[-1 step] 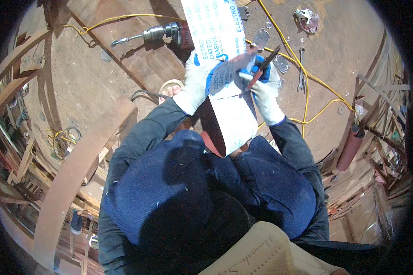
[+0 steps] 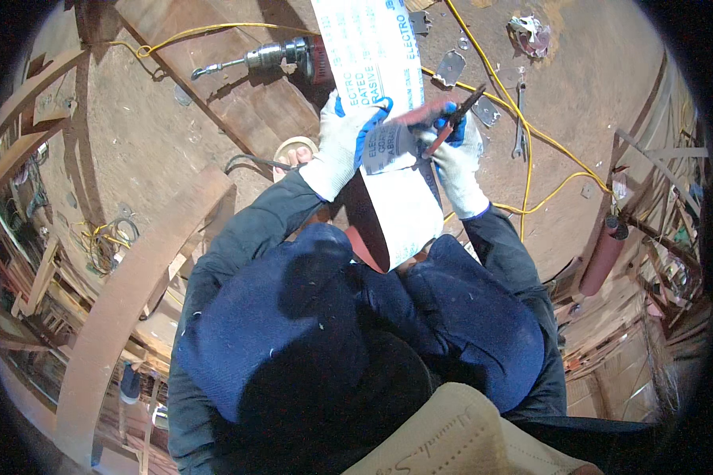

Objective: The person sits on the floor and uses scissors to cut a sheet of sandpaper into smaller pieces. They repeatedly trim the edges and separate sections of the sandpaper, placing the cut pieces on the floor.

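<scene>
Through the head view I saw the left hand (image 2: 342, 146) pinching the white-backed sheet (image 2: 408, 210), which reached down between the knees (image 2: 322, 241); the right hand (image 2: 459, 166) curled round a red-handled tool (image 2: 440, 140), partly blurred.

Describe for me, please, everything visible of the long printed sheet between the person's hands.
The sheet is a long, flexible, paper-like strip, white with blue print on one face and reddish-brown on the other. It runs beyond the picture's top; its lower part curls. The left hand grips its left edge. The right hand, holding a blurred red-handled tool, is near its right edge; contact is unclear.
</scene>
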Tool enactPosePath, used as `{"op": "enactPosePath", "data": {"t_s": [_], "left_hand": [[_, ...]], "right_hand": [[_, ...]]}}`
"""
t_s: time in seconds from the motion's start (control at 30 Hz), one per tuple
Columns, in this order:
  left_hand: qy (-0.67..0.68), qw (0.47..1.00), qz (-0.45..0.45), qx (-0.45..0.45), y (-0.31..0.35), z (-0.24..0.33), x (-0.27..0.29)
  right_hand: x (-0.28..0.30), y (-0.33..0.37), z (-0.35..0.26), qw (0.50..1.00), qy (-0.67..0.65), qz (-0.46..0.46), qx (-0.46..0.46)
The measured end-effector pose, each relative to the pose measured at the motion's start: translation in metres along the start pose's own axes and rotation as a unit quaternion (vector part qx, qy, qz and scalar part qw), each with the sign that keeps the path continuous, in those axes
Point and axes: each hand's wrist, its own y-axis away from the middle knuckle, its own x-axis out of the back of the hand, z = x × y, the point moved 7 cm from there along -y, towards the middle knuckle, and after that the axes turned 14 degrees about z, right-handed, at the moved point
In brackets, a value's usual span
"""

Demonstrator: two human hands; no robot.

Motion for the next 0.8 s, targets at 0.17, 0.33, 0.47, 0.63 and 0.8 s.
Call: {"op": "enactPosePath", "data": {"t_s": [0.17,0.33,0.47,0.63,0.8], "left_hand": [[-0.013,0.999,0.022,0.038,0.014,-0.050,0.021],[-0.018,0.988,-0.043,0.145,0.012,-0.086,0.061],[0.043,0.989,-0.049,0.129,0.009,-0.079,0.045],[-0.214,0.967,-0.083,0.113,0.001,-0.088,0.063],[-0.019,0.996,-0.060,0.067,-0.004,-0.077,0.045]], "right_hand": [[0.018,0.019,0.032,0.988,0.152,0.001,0.006],[0.026,0.026,0.080,0.942,0.268,-0.183,-0.085],[0.027,0.006,0.059,0.960,0.213,-0.169,-0.071],[0.030,-0.058,0.016,0.969,0.157,-0.079,-0.171],[-0.047,-0.081,-0.036,0.898,0.333,-0.257,0.126]]}}
